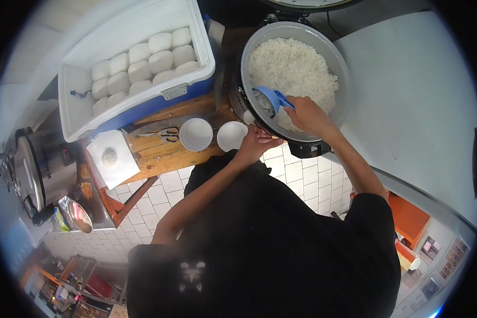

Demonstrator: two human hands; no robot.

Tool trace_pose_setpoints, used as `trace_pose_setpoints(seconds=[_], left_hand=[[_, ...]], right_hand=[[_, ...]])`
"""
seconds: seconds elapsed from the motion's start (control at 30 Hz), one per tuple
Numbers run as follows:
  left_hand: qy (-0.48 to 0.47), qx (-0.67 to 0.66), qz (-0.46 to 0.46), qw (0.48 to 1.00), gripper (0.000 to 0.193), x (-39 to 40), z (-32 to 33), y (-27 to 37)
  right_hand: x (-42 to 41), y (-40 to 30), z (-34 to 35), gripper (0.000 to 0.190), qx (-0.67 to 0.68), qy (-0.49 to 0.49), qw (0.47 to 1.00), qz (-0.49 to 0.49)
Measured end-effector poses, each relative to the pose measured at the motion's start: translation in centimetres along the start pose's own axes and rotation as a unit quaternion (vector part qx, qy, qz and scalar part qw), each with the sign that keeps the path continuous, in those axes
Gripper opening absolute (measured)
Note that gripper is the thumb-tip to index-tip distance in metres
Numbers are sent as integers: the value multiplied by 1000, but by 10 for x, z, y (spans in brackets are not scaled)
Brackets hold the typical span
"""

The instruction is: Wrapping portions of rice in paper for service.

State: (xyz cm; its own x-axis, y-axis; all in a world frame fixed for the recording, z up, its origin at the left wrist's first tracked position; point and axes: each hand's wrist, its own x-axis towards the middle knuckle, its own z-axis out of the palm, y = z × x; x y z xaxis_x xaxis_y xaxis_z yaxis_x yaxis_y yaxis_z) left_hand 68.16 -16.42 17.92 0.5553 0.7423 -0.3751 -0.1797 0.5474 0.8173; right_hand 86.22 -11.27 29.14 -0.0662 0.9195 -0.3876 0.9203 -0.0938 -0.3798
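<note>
My right hand [308, 115] grips the handle of a blue plastic scoop [269, 100], which is inside a large round cooker pot [344, 83] at its near left, against the wall. Cooked white rice [292, 67] fills much of the pot. My left hand [258, 143] is just outside the pot's near left rim, fingers bent; whether it holds something cannot be made out. Beside it on the wooden table [155, 159] are two white bowls [196, 134] [232, 136]. Scissors [169, 134] lie left of the bowls.
A blue and white cooler box [135, 115] at the upper left holds many rounded white portions [139, 71]. A steel cooker [49, 167] stands far left, near white paper sheets [119, 169]. A pale worktop [405, 95] adjoins the pot on the right.
</note>
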Motion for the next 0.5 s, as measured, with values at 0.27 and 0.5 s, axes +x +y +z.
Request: trace_pose_setpoints(seconds=[0.27, 0.5], left_hand=[[-34, 87, 11, 996, 57, 0, -22, -18], [-7, 399, -125, 908, 43, -62, -190, 17]], right_hand=[[-12, 7, -39, 32, 245, -149, 947, 144], [-20, 3, -49, 48, 459, -119, 869, 140]])
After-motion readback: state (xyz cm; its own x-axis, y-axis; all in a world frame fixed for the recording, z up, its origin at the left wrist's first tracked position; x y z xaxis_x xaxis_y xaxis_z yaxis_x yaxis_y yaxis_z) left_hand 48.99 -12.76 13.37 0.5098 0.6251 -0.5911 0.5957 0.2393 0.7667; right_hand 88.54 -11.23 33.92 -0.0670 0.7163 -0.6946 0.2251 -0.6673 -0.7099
